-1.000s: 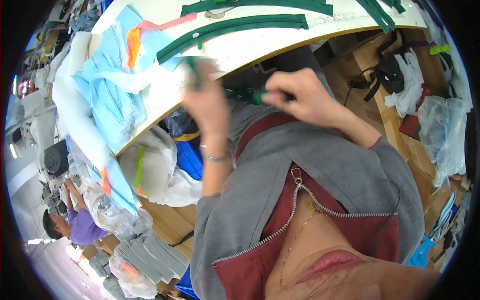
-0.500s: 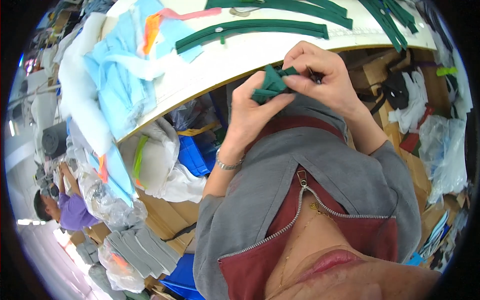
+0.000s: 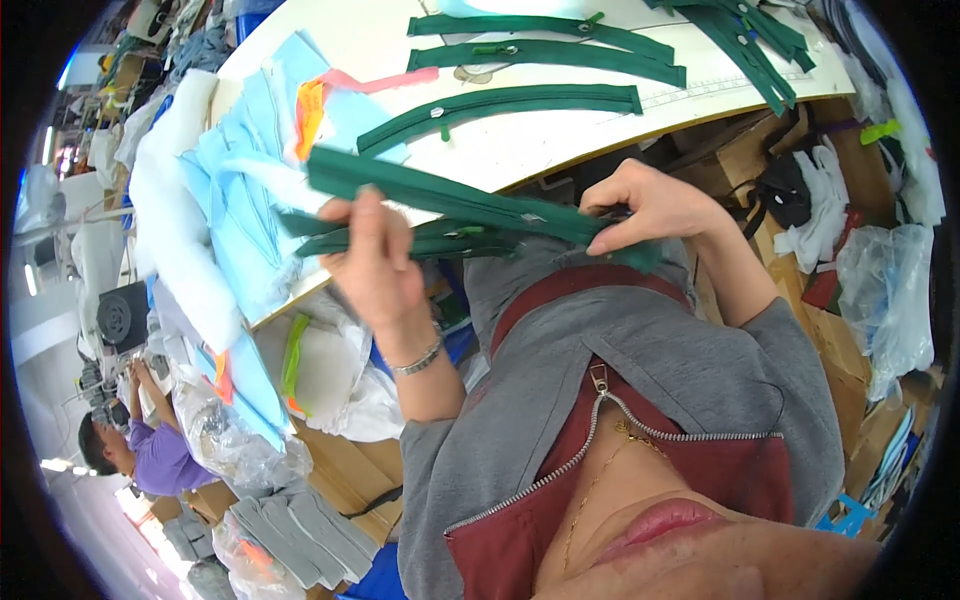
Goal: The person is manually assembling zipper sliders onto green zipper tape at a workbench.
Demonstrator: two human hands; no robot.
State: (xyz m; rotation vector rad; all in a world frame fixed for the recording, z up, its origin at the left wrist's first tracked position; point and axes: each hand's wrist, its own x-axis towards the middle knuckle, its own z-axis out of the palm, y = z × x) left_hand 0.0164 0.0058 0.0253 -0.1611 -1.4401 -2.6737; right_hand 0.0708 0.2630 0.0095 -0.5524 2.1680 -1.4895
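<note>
Several green zippers (image 3: 430, 190) stretch in the air between my two hands, just off the table's near edge. My left hand (image 3: 378, 260) is closed around them towards their left ends, a metal band on its wrist. At the other end my right hand (image 3: 655, 205) pinches the zippers between thumb and fingers. A small dark thing shows in that right grip, too hidden to name. Behind my hands, another green zipper (image 3: 500, 104) lies on the white table (image 3: 560, 135). More green zippers (image 3: 560, 57) rest farther back, and a crossed bunch of zippers (image 3: 740, 50) is at the far right.
Light blue fabric (image 3: 240, 190), white wadding (image 3: 165, 200) and an orange strip (image 3: 311, 118) cover the table's left side. Beneath are a cardboard box (image 3: 350, 460), clear plastic bags (image 3: 880, 290) and white cloth (image 3: 335, 385). A person in purple (image 3: 160, 455) works at far left.
The bunched green material between my hands is now spread out as long zippers. My left hand has moved left, away from the right, which stays near its place, slightly lower.
</note>
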